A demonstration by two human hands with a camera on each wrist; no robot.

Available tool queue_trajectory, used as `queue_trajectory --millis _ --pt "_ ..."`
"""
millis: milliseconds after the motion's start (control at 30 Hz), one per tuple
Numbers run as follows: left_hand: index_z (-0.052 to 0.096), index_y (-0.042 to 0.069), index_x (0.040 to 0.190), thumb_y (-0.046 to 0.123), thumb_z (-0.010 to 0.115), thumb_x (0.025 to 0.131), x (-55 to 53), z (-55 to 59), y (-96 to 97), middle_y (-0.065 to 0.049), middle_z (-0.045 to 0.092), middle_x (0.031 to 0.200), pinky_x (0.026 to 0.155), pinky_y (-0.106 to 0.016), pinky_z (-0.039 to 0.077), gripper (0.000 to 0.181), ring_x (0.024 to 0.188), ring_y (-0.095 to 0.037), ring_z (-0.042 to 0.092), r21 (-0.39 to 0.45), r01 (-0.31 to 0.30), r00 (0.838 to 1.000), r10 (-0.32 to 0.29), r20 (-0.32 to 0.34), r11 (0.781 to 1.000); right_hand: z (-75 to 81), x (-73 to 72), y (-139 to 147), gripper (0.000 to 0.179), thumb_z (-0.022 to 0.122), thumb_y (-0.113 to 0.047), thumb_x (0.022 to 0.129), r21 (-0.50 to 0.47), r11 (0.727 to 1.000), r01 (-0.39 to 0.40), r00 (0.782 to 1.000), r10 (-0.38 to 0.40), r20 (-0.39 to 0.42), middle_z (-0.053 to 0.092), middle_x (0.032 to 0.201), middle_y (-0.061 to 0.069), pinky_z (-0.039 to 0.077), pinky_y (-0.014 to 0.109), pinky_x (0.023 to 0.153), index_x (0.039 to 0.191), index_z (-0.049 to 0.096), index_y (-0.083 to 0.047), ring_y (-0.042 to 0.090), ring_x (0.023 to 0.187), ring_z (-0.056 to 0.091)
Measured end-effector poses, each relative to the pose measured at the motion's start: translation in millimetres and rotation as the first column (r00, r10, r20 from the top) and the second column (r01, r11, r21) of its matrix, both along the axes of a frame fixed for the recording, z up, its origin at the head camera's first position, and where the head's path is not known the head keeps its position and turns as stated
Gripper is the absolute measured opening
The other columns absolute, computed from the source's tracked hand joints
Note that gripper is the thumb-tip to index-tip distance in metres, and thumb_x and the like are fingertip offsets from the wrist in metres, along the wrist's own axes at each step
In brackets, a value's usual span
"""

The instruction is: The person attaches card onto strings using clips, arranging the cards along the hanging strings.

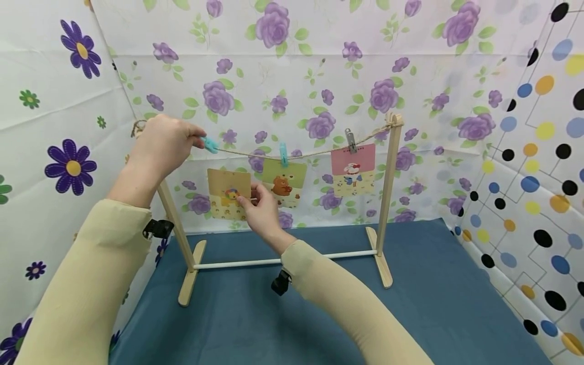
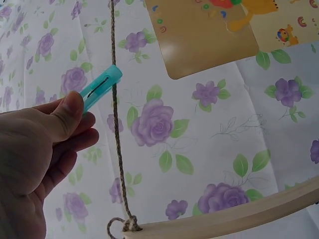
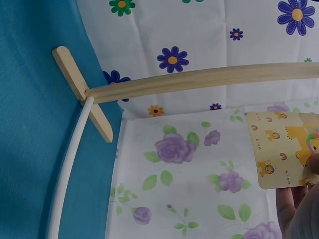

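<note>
My left hand pinches a light blue clothespin by one end between thumb and fingers. The other end of that clothespin crosses the twine; whether it grips the twine I cannot tell. Lower and to the right, my right hand holds a tan card with a cartoon lion by its right side, thumb on the front. The card's top edge hangs below the twine, apart from the clothespin. In the right wrist view only part of the card and the hand show.
A green bear card hangs from a blue clothespin, partly behind the lion card. Farther right, a metal clip holds a pink card. Wooden posts and a white rod form the stand on a blue cloth.
</note>
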State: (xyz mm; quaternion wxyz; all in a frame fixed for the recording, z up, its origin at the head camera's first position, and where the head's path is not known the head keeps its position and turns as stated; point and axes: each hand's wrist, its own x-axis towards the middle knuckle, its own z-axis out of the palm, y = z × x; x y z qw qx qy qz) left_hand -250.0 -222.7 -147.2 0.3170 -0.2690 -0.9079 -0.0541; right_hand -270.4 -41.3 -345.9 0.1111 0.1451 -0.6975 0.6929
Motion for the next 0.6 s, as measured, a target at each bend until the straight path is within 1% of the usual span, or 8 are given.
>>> queue_trajectory --millis 67,133,267,433,600 --pt "0.080 -0.006 0.115 -0.005 0.068 0.102 1.4 -0.1 0.0 -0.018 0.080 0.102 0.070 -0.051 0.063 0.018 0.094 -0.042 0.077 -0.002 -0.015 1.000 0.015 0.018 1.000 0.5 -0.5 0 0.020 0.071 -0.014 0.106 -0.002 1.000 0.003 1.000 -0.003 0.008 0.073 0.107 0.001 0.060 0.033 0.072 0.125 0.070 -0.015 0.015 0.094 0.073" --pt "0.080 -0.005 0.117 -0.004 0.068 0.102 2.0 -0.6 0.1 -0.018 0.080 0.104 0.067 -0.049 0.061 0.019 0.094 -0.042 0.077 -0.007 -0.028 0.999 0.029 0.037 1.000 1.5 -1.4 0 0.021 0.071 -0.015 0.106 -0.003 1.000 0.009 1.000 -0.009 0.016 0.072 0.107 0.000 0.060 0.034 0.072 0.127 0.070 -0.017 0.015 0.095 0.072" --pt "0.080 -0.004 0.118 -0.002 0.068 0.103 1.1 -1.9 0.2 -0.018 0.080 0.106 0.064 -0.046 0.059 0.019 0.095 -0.041 0.077 -0.029 -0.038 0.997 0.040 0.060 0.999 4.8 -3.6 -1 0.023 0.071 -0.016 0.106 0.009 1.000 0.018 1.000 -0.018 0.024 0.072 0.108 -0.002 0.061 0.035 0.073 0.130 0.069 -0.017 0.013 0.096 0.072" --pt "0.081 -0.003 0.118 0.000 0.069 0.103 0.1 -2.7 -0.1 -0.018 0.080 0.107 0.072 -0.050 0.063 0.019 0.098 -0.041 0.077 -0.034 -0.044 0.996 0.046 0.081 0.998 9.1 -5.4 -3 0.024 0.071 -0.015 0.106 0.011 0.999 0.032 0.999 -0.032 0.021 0.072 0.107 -0.001 0.062 0.037 0.076 0.129 0.069 -0.013 0.014 0.097 0.073" --pt "0.081 -0.001 0.118 0.005 0.071 0.104 0.6 -2.4 0.9 -0.018 0.079 0.110 0.074 -0.050 0.062 0.019 0.100 -0.040 0.077 -0.029 -0.049 0.992 0.052 0.114 0.998 11.6 -5.3 -4 0.023 0.072 -0.014 0.105 0.004 0.999 0.054 0.998 -0.054 0.019 0.072 0.105 -0.001 0.063 0.037 0.077 0.128 0.069 -0.014 0.014 0.096 0.074"
